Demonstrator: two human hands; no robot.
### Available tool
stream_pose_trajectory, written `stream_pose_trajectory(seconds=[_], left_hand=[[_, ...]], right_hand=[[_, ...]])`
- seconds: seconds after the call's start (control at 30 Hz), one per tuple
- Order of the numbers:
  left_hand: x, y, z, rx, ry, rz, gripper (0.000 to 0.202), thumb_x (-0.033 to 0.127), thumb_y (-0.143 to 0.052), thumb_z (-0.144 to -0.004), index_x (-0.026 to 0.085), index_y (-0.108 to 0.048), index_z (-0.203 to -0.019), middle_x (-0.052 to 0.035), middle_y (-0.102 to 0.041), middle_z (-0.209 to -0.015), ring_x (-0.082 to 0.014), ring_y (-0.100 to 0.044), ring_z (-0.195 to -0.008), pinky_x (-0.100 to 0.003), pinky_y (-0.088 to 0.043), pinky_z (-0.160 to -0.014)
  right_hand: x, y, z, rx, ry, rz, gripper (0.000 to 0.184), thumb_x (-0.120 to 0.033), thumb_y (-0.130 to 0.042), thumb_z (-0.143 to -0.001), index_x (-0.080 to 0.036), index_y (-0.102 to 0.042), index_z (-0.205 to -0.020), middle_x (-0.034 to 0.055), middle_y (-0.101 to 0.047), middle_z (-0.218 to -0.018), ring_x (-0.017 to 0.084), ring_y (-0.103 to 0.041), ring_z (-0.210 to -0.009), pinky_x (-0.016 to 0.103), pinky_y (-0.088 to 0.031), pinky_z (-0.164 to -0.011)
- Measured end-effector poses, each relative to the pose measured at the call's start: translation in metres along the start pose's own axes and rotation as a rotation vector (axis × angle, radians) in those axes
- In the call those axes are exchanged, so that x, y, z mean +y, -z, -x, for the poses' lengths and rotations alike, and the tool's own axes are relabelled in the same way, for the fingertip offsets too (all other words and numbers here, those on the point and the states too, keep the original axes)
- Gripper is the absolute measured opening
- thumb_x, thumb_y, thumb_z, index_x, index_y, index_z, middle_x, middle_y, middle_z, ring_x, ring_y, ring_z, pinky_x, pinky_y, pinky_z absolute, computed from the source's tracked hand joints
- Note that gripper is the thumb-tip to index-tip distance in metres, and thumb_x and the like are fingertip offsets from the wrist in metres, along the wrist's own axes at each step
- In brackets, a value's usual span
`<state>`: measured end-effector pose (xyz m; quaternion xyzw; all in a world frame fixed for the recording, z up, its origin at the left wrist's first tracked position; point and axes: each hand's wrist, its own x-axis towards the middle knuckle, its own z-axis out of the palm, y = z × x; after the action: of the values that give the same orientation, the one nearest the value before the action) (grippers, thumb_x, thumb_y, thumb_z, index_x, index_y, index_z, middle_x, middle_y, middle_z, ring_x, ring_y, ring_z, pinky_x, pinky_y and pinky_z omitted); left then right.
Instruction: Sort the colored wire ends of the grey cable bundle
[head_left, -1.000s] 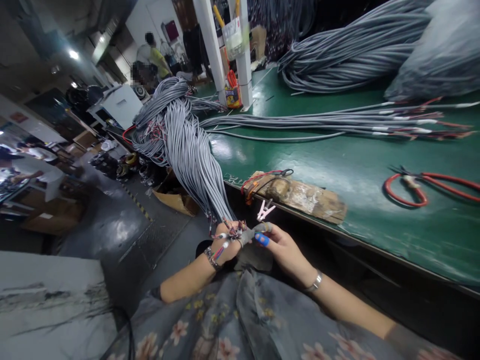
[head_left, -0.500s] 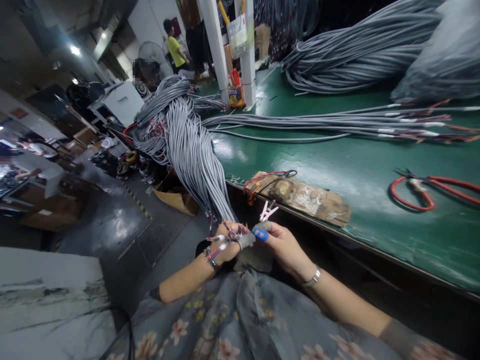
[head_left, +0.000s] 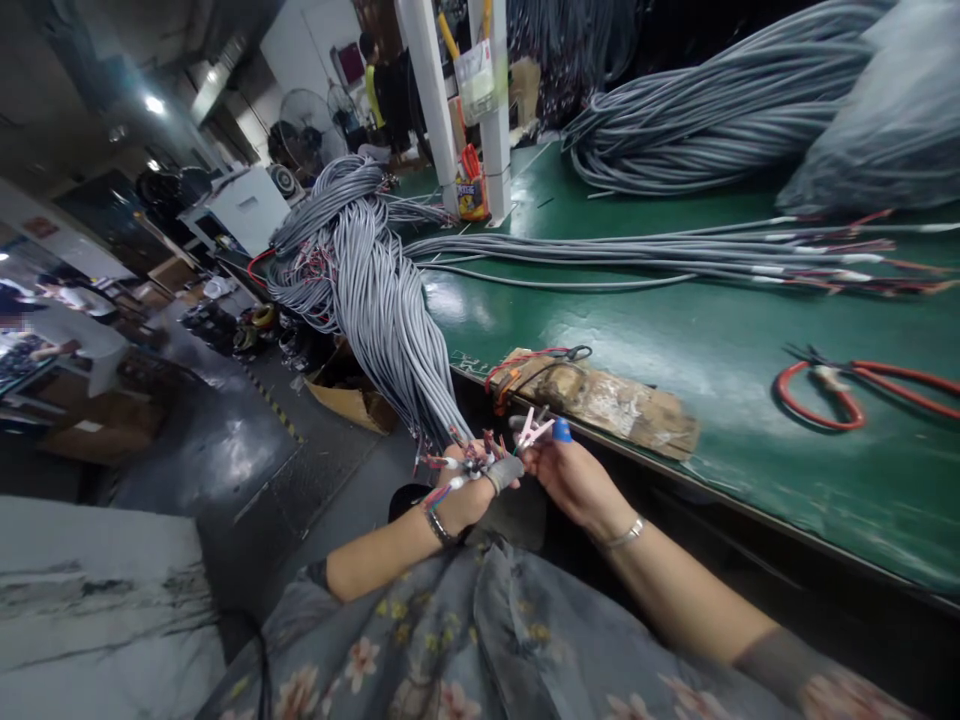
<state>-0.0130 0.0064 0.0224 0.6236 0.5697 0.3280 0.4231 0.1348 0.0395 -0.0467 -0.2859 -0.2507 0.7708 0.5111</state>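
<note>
My left hand (head_left: 466, 502), its thumb wrapped in grey tape, is closed round a bunch of cable ends (head_left: 472, 465) with white sleeves and thin coloured wires fanning out. My right hand (head_left: 576, 482), with a blue cover on one fingertip, is just to the right, its fingers drawn together beside a pale pink clip (head_left: 533, 432). What lies between those fingers is too small to make out. A thick bundle of grey cables (head_left: 382, 300) hangs over the bench edge behind my left hand.
On the green bench (head_left: 570, 320) lie a worn wooden block (head_left: 622, 405) with wires, red-handled pliers (head_left: 829, 380) and a row of grey cables (head_left: 600, 250). A coil of cable (head_left: 720, 110) rests at the back. An open carton (head_left: 349, 395) stands on the floor. People work at the far left.
My right hand has moved slightly away from the left thumb, up and right toward the pink clip. My left hand keeps its hold on the cable ends. A person in the background has shifted.
</note>
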Motion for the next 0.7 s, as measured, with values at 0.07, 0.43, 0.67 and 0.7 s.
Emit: stream_pose_trajectory(seconds=[0.07,0.43,0.67,0.7], left_hand=[[0.0049,-0.0038,-0.0017,-0.009,0.014,0.019,0.033,0.045,-0.060,-0.080,0.019,-0.065,-0.060,-0.0035,-0.069,-0.068,-0.0183,-0.064,-0.071,-0.031,-0.051,-0.077],[0.0080,-0.0032,-0.0049,-0.053,0.042,-0.022,0.026,0.038,-0.063,-0.078,0.020,-0.066,-0.060,-0.0025,-0.068,-0.063,-0.0181,-0.064,-0.065,-0.030,-0.052,-0.067],[0.0015,-0.0050,-0.0043,-0.013,0.022,0.052,0.028,0.040,-0.065,-0.077,0.019,-0.065,-0.058,-0.0037,-0.069,-0.067,-0.0184,-0.065,-0.071,-0.031,-0.052,-0.074],[-0.0007,-0.0063,-0.0046,-0.015,0.025,0.063,0.028,0.040,-0.066,-0.076,0.019,-0.065,-0.058,-0.0036,-0.069,-0.066,-0.0184,-0.065,-0.070,-0.031,-0.052,-0.073]], right_hand=[[-0.0005,-0.0023,-0.0047,0.018,0.063,0.020,0.050,-0.067,-0.070,-0.064,-0.020,-0.073,-0.080,0.0013,-0.063,-0.064,0.013,-0.052,-0.058,0.027,-0.047,-0.055],[0.0066,-0.0053,-0.0102,0.036,0.034,-0.156,0.040,-0.056,-0.076,-0.066,-0.020,-0.072,-0.083,0.0014,-0.070,-0.073,0.017,-0.062,-0.065,0.028,-0.051,-0.051],[0.0075,-0.0024,-0.0101,0.040,0.023,-0.168,0.037,-0.054,-0.076,-0.067,-0.021,-0.072,-0.083,0.0014,-0.071,-0.076,0.017,-0.062,-0.064,0.029,-0.052,-0.052],[0.0079,-0.0021,-0.0099,0.034,0.017,-0.172,0.037,-0.054,-0.076,-0.067,-0.021,-0.072,-0.084,0.0018,-0.071,-0.077,0.017,-0.062,-0.066,0.029,-0.052,-0.053]])
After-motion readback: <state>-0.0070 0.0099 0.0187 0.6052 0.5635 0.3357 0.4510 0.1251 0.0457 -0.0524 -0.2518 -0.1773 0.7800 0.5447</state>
